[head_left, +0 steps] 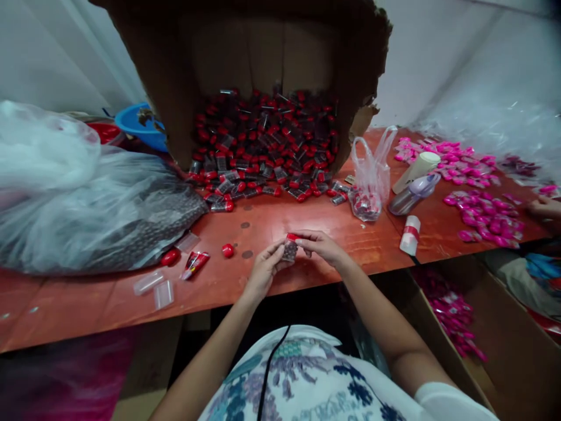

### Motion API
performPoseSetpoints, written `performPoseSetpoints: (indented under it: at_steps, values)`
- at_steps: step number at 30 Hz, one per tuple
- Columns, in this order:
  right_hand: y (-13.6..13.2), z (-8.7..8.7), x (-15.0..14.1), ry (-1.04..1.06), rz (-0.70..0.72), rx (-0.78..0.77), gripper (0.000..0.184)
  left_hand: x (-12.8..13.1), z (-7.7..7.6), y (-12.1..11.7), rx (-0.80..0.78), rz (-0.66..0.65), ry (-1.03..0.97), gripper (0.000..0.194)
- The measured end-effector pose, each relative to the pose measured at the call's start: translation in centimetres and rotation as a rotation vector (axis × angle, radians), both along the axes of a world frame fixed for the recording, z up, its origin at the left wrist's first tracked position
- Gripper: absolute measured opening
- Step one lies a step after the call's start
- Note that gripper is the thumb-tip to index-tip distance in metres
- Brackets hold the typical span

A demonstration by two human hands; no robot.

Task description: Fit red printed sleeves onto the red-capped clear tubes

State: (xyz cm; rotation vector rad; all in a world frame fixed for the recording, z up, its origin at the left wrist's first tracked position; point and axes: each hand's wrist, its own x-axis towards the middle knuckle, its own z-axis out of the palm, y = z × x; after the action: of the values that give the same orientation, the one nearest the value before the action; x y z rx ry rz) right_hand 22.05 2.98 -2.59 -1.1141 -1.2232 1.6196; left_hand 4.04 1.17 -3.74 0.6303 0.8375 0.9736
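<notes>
Between my two hands, close to the table's front edge, is a small clear container (290,252) with dark contents and a red cap at its top. My left hand (265,268) is closed around its clear body. With the fingers of my right hand (322,245) I grip the red cap from the other side. A loose red cap (228,251) lies on the table to the left. Beyond it are a red printed tube (194,265), another red cap (170,257) and clear plastic containers (163,294).
A torn cardboard box (368,64) on its side spills many red-capped containers (267,140). At left rests a plastic bag (100,216) of dark beads. A small plastic bag (370,181), bottles (414,193) and pink pieces (486,216) stand right, near another person's hand (546,207).
</notes>
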Motion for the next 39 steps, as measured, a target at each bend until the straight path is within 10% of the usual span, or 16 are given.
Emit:
performPoseSetpoints:
  at_steps: [11, 19, 28, 34, 39]
  values:
    - [-1.9, -1.4, -1.0, 0.311, -0.403, 0.013, 0.036, -0.7, -0.2, -2.6, -0.033, 0.078, -0.026, 0.036]
    - [-0.2, -4.1, -1.9, -0.070, -0.386, 0.208, 0.026, -3.8, -2.9, -1.0, 0.118, 0.271, 0.129, 0.043]
    - [11.1, -5.9, -5.3, -0.755, -0.244, 0.575, 0.029, -6.0, -5.8, 0.9, 0.262, 0.393, 0.306, 0.041]
    - [21.8, -4.1, -8.5, -1.053, -0.263, 0.535, 0.035, -6.0, -5.9, 1.3, 0.192, 0.395, 0.262, 0.043]
    - [25.5, -3.9, -10.2, -1.211, -0.223, 0.428, 0.027, -6.1, -5.9, 1.2, 0.155, 0.399, 0.240, 0.043]
